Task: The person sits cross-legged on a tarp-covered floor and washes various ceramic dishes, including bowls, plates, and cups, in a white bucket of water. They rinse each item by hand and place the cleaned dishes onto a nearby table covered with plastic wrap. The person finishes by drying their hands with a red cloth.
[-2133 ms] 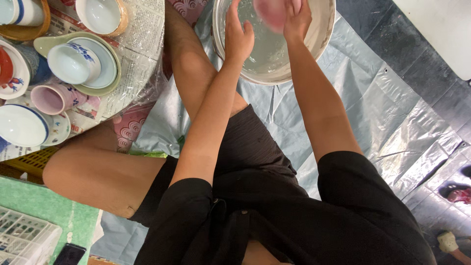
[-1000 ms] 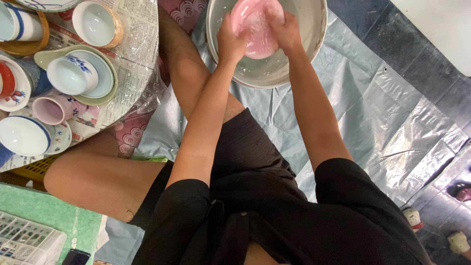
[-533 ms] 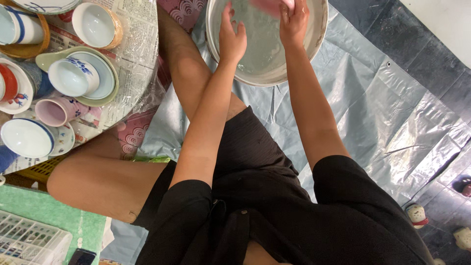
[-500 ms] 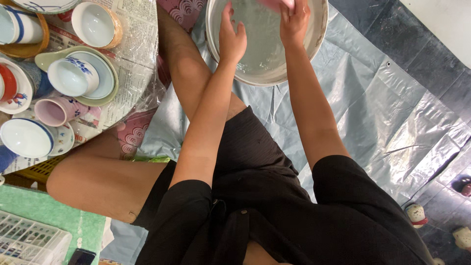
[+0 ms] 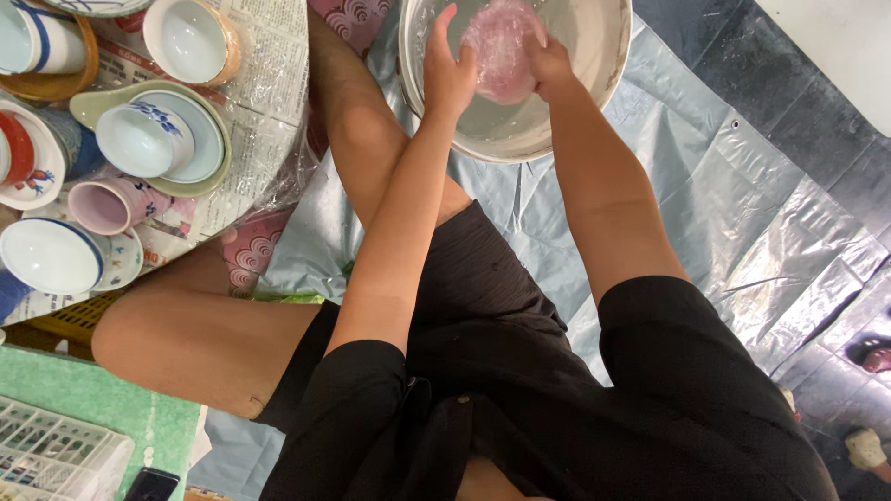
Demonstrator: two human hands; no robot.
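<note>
Nearest to the camera are the person's black sleeves and black shorts; the person sits on a grey plastic sheet that covers the floor, with bare knees spread apart. At the lower left corner of the view a white plastic crate stands on a green surface.

Further out, both forearms reach forward into a metal basin that stands on the sheet between the legs. The basin holds water. The left hand is on the near left side of the basin, fingers stretched upward and the palm pressed to the side of a pink bowl. The right hand grips the bowl from the right, fingers curled over its rim. So both hands are closed around the bowl, and the bowl is in the middle of the basin, lifted a little above the water surface, wet and shiny.

Half a second ago the bowl was almost out of view at the far edge of the basin and the left hand lay flat and open on the water; now the bowl has come back toward the person and is held with two hands again. I judge that the washing goes on in repeated strokes, dipping and rubbing.

To the left, a low round table covered with newspaper carries many ceramic cups and bowls: a blue-and-white cup, a lilac cup, a white bowl.
</note>
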